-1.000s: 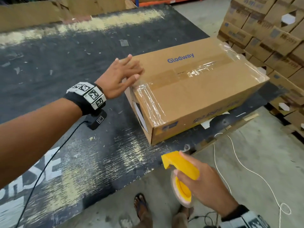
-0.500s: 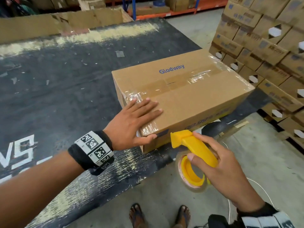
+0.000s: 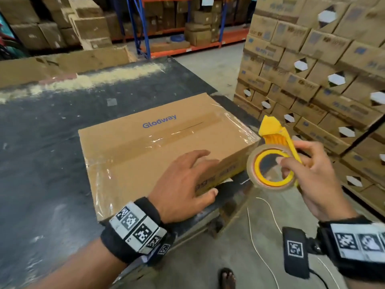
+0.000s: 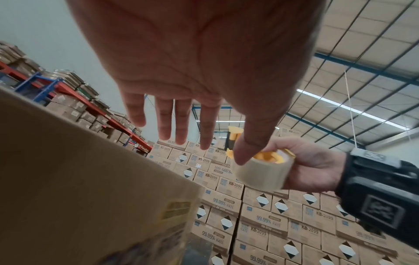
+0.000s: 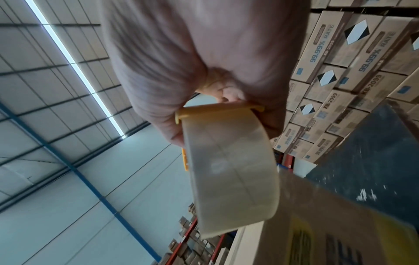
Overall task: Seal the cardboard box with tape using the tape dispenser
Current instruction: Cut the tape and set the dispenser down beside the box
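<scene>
A brown cardboard box printed "Glodway" lies flat on the dark table, with clear tape along its top seam and over both ends. My left hand hovers over the box's near right corner, fingers straight and spread, holding nothing; the left wrist view shows the open palm above the box. My right hand grips the yellow tape dispenser with its clear tape roll just right of the box, raised off the table. The roll fills the right wrist view.
A tall stack of printed cartons stands close on the right. Shelving with more boxes runs along the back. A flattened cardboard sheet lies at the table's far edge. A white cord trails on the concrete floor by my sandalled foot.
My left hand slid from the box's left end to its near right corner and lifted off. My right hand raised the dispenser from below the table edge to beside the box.
</scene>
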Motion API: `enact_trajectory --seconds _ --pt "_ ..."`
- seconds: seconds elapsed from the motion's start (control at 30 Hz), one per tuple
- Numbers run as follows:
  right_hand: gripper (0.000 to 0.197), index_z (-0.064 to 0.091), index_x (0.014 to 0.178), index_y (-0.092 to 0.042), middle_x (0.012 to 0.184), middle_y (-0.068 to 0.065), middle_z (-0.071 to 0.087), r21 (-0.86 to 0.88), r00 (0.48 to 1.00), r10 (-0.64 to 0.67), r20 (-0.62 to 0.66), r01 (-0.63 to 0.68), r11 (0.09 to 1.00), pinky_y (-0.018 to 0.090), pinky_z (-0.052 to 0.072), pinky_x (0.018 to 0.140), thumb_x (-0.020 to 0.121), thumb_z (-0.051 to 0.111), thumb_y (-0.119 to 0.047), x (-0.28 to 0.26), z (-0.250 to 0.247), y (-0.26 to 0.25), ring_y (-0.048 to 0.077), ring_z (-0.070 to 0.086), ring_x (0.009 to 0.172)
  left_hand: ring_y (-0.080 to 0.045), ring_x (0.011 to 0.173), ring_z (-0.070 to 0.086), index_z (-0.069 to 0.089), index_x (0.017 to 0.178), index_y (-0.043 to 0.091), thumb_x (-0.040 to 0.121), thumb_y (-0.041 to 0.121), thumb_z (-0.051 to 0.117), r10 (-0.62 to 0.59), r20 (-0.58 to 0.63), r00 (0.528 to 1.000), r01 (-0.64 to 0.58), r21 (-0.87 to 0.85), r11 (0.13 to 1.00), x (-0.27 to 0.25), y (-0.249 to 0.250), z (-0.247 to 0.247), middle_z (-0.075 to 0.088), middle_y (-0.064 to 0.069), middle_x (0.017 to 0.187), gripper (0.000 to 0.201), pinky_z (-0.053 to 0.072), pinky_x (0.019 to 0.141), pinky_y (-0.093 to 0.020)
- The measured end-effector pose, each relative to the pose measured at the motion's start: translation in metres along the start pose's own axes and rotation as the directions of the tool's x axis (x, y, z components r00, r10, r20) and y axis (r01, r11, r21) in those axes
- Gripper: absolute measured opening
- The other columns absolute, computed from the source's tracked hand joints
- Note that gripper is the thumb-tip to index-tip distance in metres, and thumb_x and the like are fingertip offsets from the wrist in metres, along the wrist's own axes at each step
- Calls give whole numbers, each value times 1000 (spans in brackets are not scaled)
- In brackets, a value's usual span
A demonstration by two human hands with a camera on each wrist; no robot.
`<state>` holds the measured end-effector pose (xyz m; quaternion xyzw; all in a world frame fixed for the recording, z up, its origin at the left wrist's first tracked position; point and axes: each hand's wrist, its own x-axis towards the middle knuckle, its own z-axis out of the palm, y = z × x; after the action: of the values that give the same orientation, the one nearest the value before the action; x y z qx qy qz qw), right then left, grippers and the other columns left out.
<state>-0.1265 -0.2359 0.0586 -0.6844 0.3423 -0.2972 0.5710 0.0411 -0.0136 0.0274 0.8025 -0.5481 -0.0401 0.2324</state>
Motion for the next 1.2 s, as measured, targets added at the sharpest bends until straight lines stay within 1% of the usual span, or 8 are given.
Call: enact_trajectory --seconds 0.23,0.43,0.63,0.8,0.97,1.03,1.1,1.2 --pt "37 68 112 -18 99 2 71 -140 997 43 -61 -51 989 42 56 86 77 80 -18 147 -53 47 23 69 98 -23 152 25 40 149 34 85 54 56 -52 -17 998 54 101 993 124 47 61 29 0 165 69 23 123 -45" --pt "23 77 87 -29 85 1 76 -467 993 86 86 -36 883 40 54 86 70 77 -45 236 -49 118 27 71 89 -20 156 15 18 158 36 94 50 39 -204 -8 979 197 299 934 176 44 101 17 4 170 69 17 125 -50" --pt "19 81 79 -20 74 6 74 -556 957 156 244 7 831 29 44 72 77 76 -38 269 -26 159 25 68 80 -19 156 20 17 159 36 98 40 38 -220 -30 975 217 341 915 175 45 106 20 5 169 65 22 123 -49" --pt "20 74 66 -18 54 -2 61 -561 948 209 239 -41 827 27 39 67 77 75 -34 278 -18 174 23 60 68 -17 156 19 17 159 37 98 39 38 -227 -42 973 228 335 914 174 47 106 20 8 169 65 21 124 -48" --pt "19 80 75 -15 61 2 66 -592 942 226 250 -36 805 30 44 69 76 77 -34 283 -17 174 27 66 77 -11 156 16 16 159 37 101 49 37 -232 -59 971 240 243 940 173 48 103 25 10 167 63 19 125 -45" --pt "31 81 97 -18 80 3 72 -612 949 203 242 -13 791 33 50 78 74 78 -38 282 -18 168 27 69 89 -10 152 26 24 158 34 102 51 40 -241 -101 965 251 108 962 168 50 97 36 9 160 61 25 123 -44" --pt "59 71 123 -21 111 5 72 -607 973 86 215 64 792 39 53 90 71 76 -49 278 -18 156 23 68 102 -11 147 34 35 154 31 101 49 46 -264 -168 950 269 7 963 154 50 88 43 7 154 57 31 120 -43" --pt "50 64 127 -23 121 -1 64 -489 939 -191 285 314 814 31 45 88 82 72 -44 252 -9 123 13 60 105 -8 146 33 40 150 33 100 50 48 -332 -243 911 342 -1 940 111 42 74 43 11 151 54 31 120 -45"
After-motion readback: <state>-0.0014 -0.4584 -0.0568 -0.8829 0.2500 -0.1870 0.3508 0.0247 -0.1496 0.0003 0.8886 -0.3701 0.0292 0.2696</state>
